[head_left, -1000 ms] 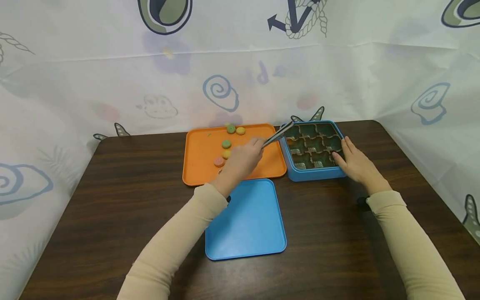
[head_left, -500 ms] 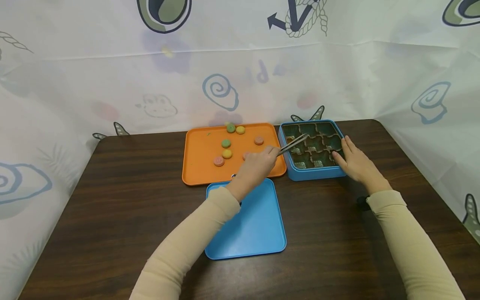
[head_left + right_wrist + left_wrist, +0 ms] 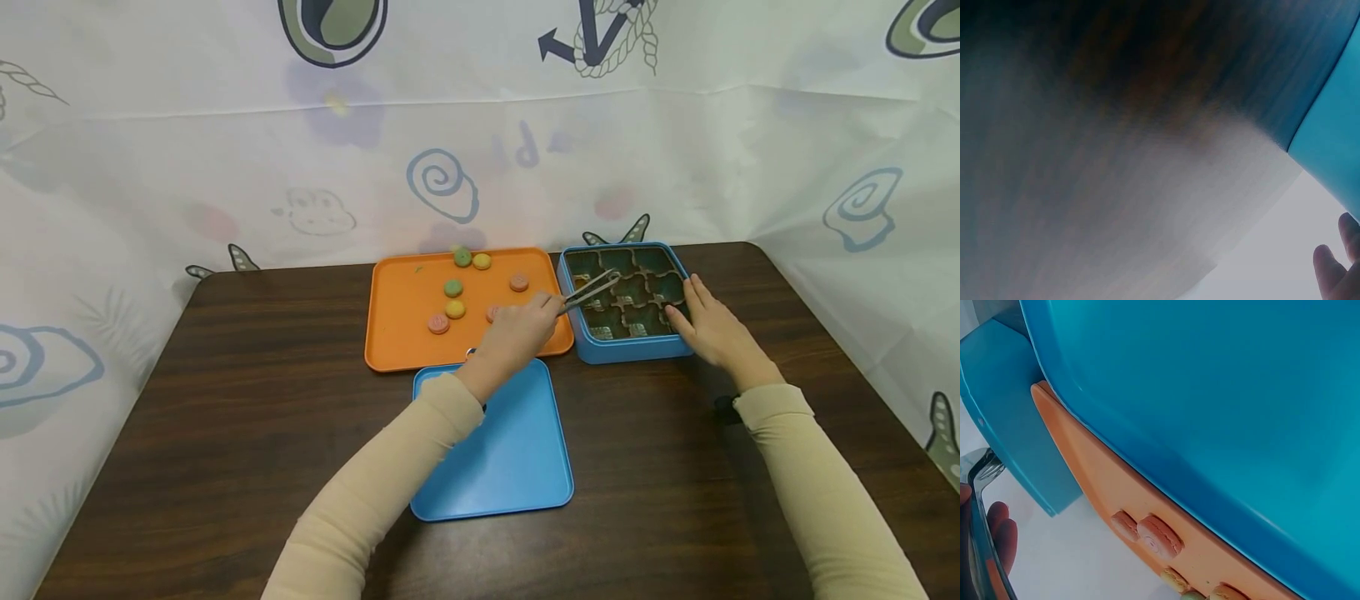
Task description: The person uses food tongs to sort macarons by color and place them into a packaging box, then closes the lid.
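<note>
My left hand (image 3: 519, 332) grips metal tongs (image 3: 592, 293), reaching over the left side of a blue box (image 3: 637, 347). Inside the box sits a dark insert (image 3: 630, 289) divided into several square compartments. The tongs' tips stand apart above the insert, with nothing visible between them. In the left wrist view, the tongs (image 3: 985, 537) show fork-like tines at one end, beside my fingers (image 3: 1005, 537). My right hand (image 3: 712, 327) rests on the box's right rim, fingers extended and thumb over the edge. Only its fingertips (image 3: 1329, 269) show in the right wrist view.
An orange tray (image 3: 397, 312) left of the box bears several macarons, including a pink macaron (image 3: 518, 283), a yellow macaron (image 3: 455, 309) and a green macaron (image 3: 453, 287). Nearer lies a blue tray (image 3: 517, 458). A white printed cloth (image 3: 525, 183) hangs behind the dark wooden table (image 3: 247, 400).
The left hand moved right and slightly nearer, carrying the tongs from the box's left back corner to above its middle; pink macarons came into sight behind it. The right hand stayed put.
</note>
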`<move>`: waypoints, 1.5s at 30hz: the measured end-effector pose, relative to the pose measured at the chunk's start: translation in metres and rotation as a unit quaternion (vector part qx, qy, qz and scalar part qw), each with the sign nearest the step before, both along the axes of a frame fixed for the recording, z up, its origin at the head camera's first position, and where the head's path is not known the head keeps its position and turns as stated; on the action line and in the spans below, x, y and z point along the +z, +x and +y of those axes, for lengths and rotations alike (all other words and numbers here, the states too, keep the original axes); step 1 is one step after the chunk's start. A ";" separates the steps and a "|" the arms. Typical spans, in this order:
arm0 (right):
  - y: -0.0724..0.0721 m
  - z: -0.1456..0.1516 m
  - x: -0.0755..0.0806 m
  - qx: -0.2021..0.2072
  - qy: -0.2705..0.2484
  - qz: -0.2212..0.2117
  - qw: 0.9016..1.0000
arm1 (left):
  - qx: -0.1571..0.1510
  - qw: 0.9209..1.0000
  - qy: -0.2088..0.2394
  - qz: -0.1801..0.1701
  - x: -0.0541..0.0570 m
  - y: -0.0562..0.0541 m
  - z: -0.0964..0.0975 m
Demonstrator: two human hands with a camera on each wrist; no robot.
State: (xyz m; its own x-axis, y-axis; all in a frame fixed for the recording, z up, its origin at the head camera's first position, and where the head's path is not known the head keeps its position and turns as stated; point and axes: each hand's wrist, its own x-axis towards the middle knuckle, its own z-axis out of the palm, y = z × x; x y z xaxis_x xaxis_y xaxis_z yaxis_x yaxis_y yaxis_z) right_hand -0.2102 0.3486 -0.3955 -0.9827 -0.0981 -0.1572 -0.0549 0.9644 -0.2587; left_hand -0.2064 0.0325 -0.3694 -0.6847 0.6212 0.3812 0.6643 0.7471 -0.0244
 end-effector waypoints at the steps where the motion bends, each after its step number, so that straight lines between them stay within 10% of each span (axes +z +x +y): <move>1: 0.000 0.000 0.000 0.000 0.000 -0.001 1.000 | 0.000 1.000 0.000 -0.003 0.000 0.000 0.000; 22: -0.001 -0.002 0.000 0.001 -0.006 0.004 1.000 | 0.003 0.997 0.062 -0.036 0.002 0.003 -0.015; 45: 0.000 0.001 -0.001 0.001 -0.011 -0.002 1.000 | 0.073 0.986 0.126 -0.076 0.001 0.020 -0.126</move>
State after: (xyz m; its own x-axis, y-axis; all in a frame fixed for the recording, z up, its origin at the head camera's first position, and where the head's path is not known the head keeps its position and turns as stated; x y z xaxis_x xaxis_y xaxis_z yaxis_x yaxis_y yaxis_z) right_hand -0.2099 0.3501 -0.3969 -0.9817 -0.1044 -0.1593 -0.0563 0.9581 -0.2810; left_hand -0.1867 -0.0934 -0.3682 -0.8210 0.4107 0.3966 0.5311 0.8044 0.2663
